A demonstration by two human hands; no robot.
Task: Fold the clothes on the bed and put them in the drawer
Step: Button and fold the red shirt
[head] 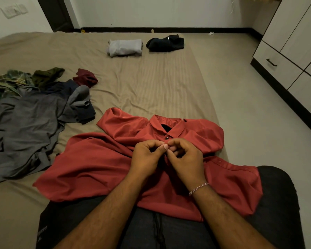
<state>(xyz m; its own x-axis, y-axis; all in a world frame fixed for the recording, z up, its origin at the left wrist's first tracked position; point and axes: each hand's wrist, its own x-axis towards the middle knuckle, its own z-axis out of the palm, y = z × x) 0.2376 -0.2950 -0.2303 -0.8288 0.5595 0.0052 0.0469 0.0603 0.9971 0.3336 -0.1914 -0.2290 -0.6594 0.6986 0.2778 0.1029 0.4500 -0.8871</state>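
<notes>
A red collared shirt [101, 164] lies spread front-up on the bed [151, 83], its hem over my lap. Both hands meet at its button placket just below the collar. My left hand [147, 157] pinches the placket edge with curled fingers. My right hand [185, 159], with a thread bracelet at the wrist, pinches the facing edge. One dark button shows fastened just above my fingers. A folded grey garment [125, 47] and a folded black garment [166, 43] sit side by side at the far end of the bed.
A loose heap of unfolded clothes [31, 112] covers the bed's left side: grey, navy, plaid, olive and maroon pieces. White drawers with dark handles [276, 67] line the right wall across a strip of floor. A dark door frame stands at the far left.
</notes>
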